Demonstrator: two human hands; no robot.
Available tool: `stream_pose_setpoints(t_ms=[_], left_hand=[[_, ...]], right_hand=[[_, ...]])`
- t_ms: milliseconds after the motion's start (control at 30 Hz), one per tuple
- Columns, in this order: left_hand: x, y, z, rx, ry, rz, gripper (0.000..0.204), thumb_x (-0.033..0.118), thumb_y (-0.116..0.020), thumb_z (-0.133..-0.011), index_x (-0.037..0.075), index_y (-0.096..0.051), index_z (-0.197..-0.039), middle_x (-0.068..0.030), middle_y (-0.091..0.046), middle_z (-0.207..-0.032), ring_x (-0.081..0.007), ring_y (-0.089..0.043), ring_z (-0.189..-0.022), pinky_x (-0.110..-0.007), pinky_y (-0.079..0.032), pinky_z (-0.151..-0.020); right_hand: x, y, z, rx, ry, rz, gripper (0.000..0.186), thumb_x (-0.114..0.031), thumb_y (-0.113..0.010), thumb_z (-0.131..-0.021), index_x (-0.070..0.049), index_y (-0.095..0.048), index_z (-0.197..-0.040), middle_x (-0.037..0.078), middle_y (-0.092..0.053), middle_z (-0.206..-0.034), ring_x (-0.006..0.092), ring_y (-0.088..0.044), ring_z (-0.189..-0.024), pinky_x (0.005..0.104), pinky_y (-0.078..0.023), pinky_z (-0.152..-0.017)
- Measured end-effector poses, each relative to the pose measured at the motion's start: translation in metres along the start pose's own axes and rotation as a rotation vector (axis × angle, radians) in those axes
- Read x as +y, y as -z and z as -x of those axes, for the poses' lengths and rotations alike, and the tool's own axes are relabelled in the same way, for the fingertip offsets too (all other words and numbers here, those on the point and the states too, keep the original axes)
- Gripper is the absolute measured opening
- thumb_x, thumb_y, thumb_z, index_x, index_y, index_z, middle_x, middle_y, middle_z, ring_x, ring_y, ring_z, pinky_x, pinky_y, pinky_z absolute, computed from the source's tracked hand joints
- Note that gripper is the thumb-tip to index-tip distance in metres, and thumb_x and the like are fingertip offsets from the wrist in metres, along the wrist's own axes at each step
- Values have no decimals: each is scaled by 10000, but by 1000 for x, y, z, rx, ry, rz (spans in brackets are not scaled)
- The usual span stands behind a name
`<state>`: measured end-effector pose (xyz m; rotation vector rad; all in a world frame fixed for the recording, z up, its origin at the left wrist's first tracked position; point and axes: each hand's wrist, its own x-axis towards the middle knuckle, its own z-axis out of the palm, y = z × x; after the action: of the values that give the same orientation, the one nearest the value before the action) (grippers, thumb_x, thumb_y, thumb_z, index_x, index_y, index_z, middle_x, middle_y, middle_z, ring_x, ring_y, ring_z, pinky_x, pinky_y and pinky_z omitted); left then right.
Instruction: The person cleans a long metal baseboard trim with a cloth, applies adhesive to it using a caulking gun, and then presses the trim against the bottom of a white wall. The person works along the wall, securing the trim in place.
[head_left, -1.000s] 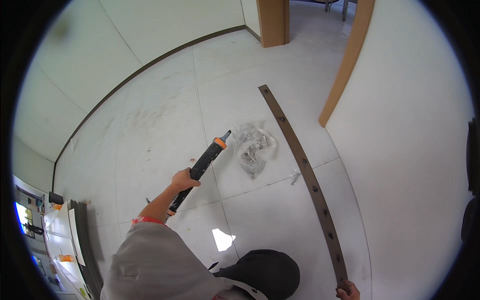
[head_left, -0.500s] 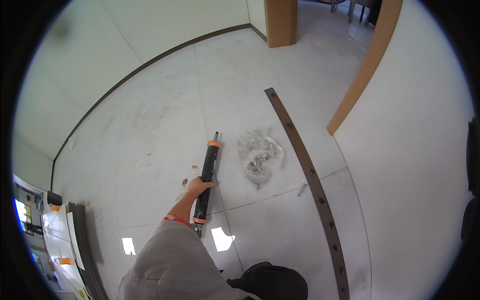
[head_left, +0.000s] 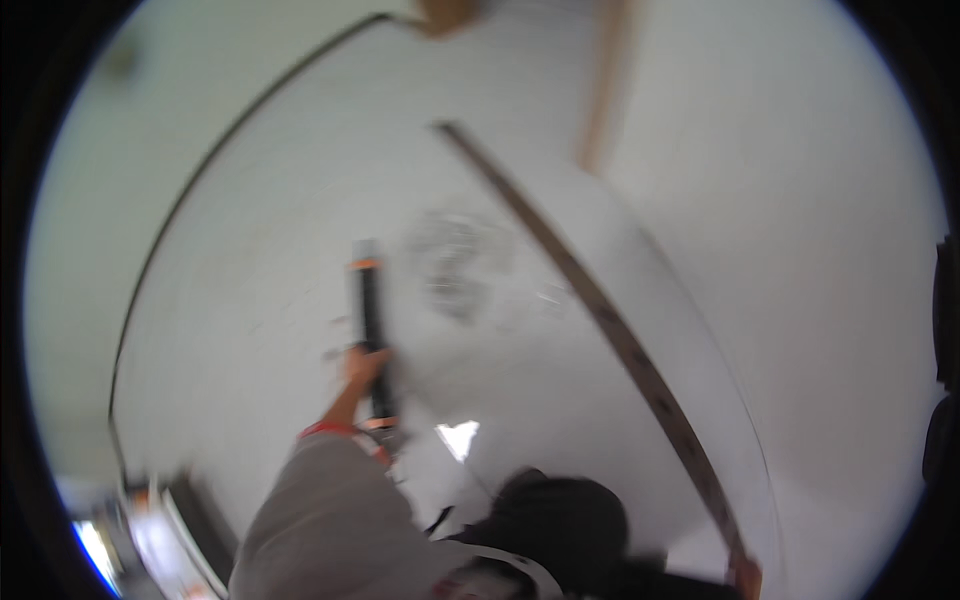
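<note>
l hand (head_left: pixel 361 366) round blk caulk gun (head_left: pixel 370 308), r hand (head_left: pixel 746 580) round brn strip (head_left: pixel 622 342) end

Black tube (head_left: pixel 371 312), orange bands (head_left: pixel 364 264); brown strip (head_left: pixel 602 310), dark spots (head_left: pixel 661 405); grey sleeve (head_left: pixel 330 510)

Black tube (head_left: pixel 370 310), brown strip (head_left: pixel 620 338)
Left fingers (head_left: pixel 367 360) grip the tube; right fingers (head_left: pixel 745 575), blurred, hold the strip's near end.

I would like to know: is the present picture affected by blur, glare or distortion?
In the head view, blur smears the dark tube, the brown strip and the clear plastic bag; in the head view, a bright glare patch lies on the floor; in the head view, the dark baseboard curves with fisheye distortion.
</note>
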<state>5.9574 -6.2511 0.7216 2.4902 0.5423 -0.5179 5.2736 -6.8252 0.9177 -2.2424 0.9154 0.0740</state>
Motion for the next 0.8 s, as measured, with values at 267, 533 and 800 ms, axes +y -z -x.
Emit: stream_pose_setpoints(t_ms=[267, 533, 800], left_hand=[[-56, 6, 73, 437, -733, -102, 509, 202, -723, -884, -25, -526, -1295, -185, -557, -1200, -328, -607, -1039, -431, -508, -892], [139, -119, 192, -50, -1403, -255, 721, 112, -857, -675, 24, -540, -1316, -157, -592, -1284, -342, -539, -1207, -447, -379, -1048], [296, -270, 352, -456, -1903, -929, 1005, 286, -904, -655, -6, -369, -1454, -153, -515, -1390, -333, -442, -1351, -515, -329, -1119]], right_hand=[[144, -109, 60, 66, 7, -269, 225, -173, -649, -943, 2, -686, -1080, 98, -711, -960, 181, -682, -936, 312, -533, -838], [100, -140, -21, 342, -860, -1041, 249, -171, -627, -956, 31, -647, -1100, 131, -704, -1001, 222, -714, -849, 310, -574, -765], [136, -136, -24, 576, -888, -1322, 346, -276, -655, -939, 5, -621, -1137, 89, -682, -1000, 172, -679, -894, 298, -566, -750]])
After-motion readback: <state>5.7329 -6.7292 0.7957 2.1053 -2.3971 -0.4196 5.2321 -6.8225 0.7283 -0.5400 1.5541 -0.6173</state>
